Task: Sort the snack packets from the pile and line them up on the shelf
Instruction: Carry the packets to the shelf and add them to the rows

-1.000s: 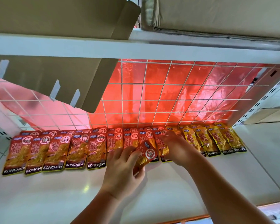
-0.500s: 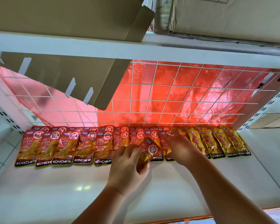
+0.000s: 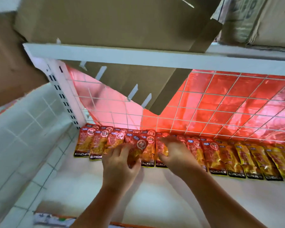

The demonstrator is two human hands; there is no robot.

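A row of flat snack packets [image 3: 214, 155] lies along the back of the white shelf [image 3: 155, 191], red ones at the left and yellow ones [image 3: 262, 160] at the right. My left hand [image 3: 120, 163] grips one red packet [image 3: 137, 148], tilted, just above the left part of the row. My right hand [image 3: 173, 150] rests flat on the red packets beside it, fingers spread and thumb at a packet's lower edge. It is blurred.
A white wire grid [image 3: 204, 102] with red foil behind it closes the back. A cardboard flap [image 3: 138, 89] hangs down from the box on the upper shelf [image 3: 138, 55]. A slotted white upright [image 3: 64, 96] stands at the left, with a tiled wall beyond it.
Both hands have moved left along the row, the left one still holding the tilted red packet. The camera has swung left, so the shelf's left upright is in view.
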